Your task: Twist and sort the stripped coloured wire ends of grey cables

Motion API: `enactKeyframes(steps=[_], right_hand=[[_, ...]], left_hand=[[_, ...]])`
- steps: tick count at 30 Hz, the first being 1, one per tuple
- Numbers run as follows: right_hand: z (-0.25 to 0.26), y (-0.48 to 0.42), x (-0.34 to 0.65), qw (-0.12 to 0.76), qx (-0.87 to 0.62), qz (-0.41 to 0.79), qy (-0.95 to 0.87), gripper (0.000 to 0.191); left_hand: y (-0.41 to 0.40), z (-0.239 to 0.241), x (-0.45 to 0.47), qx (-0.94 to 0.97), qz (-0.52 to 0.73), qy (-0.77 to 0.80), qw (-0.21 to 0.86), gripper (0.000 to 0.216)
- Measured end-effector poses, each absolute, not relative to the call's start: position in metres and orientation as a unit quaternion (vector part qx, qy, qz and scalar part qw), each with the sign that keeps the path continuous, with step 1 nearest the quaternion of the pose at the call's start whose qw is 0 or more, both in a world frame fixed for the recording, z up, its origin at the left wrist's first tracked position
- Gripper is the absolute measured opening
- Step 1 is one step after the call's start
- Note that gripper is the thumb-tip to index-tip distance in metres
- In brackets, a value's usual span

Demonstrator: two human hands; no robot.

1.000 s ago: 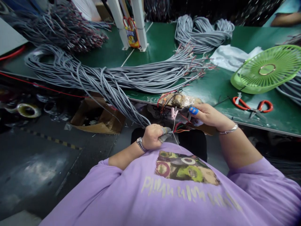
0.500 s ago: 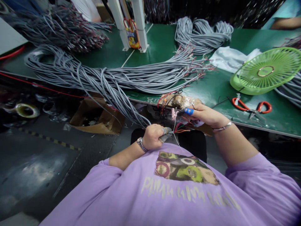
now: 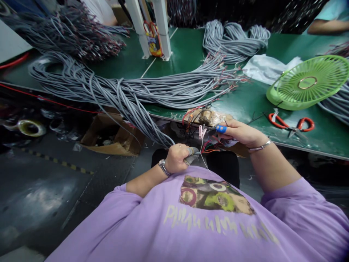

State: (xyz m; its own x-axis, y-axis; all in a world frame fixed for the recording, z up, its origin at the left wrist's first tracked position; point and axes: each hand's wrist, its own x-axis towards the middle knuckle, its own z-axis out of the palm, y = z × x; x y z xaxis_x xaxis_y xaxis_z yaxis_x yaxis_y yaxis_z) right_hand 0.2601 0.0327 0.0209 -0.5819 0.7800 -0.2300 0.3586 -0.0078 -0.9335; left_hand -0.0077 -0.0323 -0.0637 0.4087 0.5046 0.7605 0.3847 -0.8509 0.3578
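My left hand (image 3: 177, 158) is closed around the end of a grey cable (image 3: 166, 139), with grey covers on its thumb and finger. Thin coloured wires (image 3: 209, 150), red, green and orange among them, fan out from the cable end just right of that hand. A pale thin strand also hangs there. My right hand (image 3: 240, 134), blue tape on one fingertip, pinches at the table edge; what lies between its fingers is hidden. Left of these fingertips is a small pink clip (image 3: 202, 132). Behind them lies a brownish, tape-wrapped lump (image 3: 208, 117) with loose wires around it.
A long bundle of grey cables (image 3: 152, 89) lies across the green table (image 3: 185, 43), some hanging over its front edge. Red-handled cutters (image 3: 291, 125) and a green fan (image 3: 308, 82) stand on the right. Below is a cardboard box (image 3: 114, 136). Another person's arm (image 3: 328, 26) shows at far right.
My right hand has shifted slightly to the right, along with the blue-taped fingertip. My left hand keeps its hold on the cable. The coloured wires have moved a little.
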Motion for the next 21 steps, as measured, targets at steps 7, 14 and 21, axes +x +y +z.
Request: enactKeyframes(steps=[7,14,21], right_hand=[[0.0196,0.038,0.2536,0.166,-0.418,0.571,-0.687,0.06],[0.0183,0.0399,0.2568,0.171,-0.416,0.589,-0.671,0.061],[0.02,0.0392,0.2593,0.17,-0.433,0.576,-0.672,0.061]], left_hand=[[-0.0318,-0.0653,-0.0082,0.839,0.468,0.268,0.07,0.016],[-0.0318,-0.0625,-0.0073,0.832,0.489,0.254,0.063,0.013],[-0.032,-0.0597,-0.0069,0.835,0.482,0.259,0.056,0.015]])
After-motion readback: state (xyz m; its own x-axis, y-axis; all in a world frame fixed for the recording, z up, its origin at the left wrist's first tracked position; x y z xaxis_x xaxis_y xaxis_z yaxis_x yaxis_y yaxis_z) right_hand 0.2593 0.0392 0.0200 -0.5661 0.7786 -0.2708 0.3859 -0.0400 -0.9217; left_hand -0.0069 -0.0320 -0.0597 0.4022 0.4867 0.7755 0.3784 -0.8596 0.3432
